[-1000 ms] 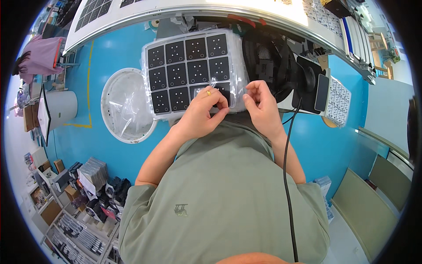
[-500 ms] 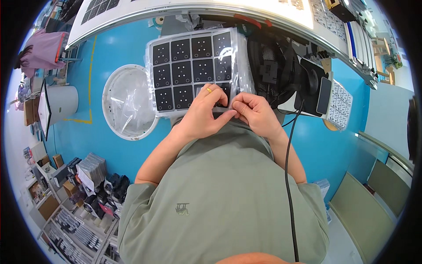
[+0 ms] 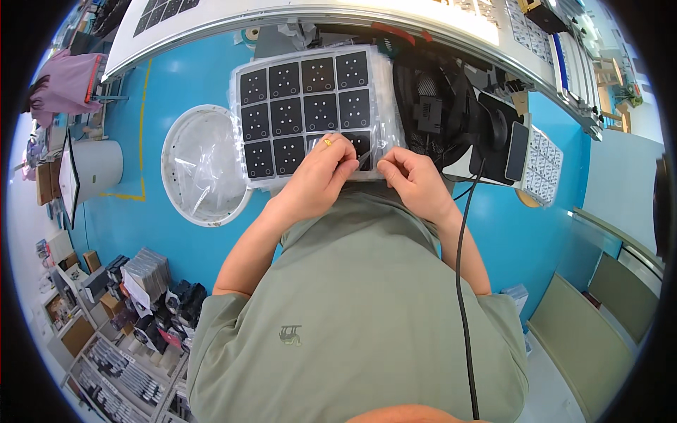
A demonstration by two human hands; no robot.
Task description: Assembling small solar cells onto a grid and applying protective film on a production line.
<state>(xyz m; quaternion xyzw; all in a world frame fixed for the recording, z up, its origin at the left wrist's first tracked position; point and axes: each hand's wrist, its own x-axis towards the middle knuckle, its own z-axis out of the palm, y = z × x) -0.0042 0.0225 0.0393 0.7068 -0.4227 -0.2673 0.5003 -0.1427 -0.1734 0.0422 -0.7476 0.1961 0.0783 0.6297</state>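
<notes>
A stack of clear plastic sheets (image 3: 305, 120) holding rows of black square cards with white dots lies before me, against my lap. My left hand (image 3: 321, 173) is closed over its near edge, thumb against fingers, covering part of the nearest row. Just to the right, my right hand (image 3: 416, 182) is closed in a pinch at the near right corner. Thin clear plastic film (image 3: 364, 159) glints between the two hands, raised a little, and both pinches appear to be on it. The exact fingertip contact is partly hidden.
Left of the stack stands a round white bin (image 3: 169, 169) with crumpled clear plastic inside. A black mesh bag (image 3: 430, 106) touches the right side. Beyond it lie a phone (image 3: 518, 151) and a black cable (image 3: 462, 282). A metal-edged table (image 3: 282, 20) runs across the far side.
My hands have drawn apart slightly, the left turning inward and its thumb closing. A glinting piece of film now shows between them. The stack has shifted a little to the left.
</notes>
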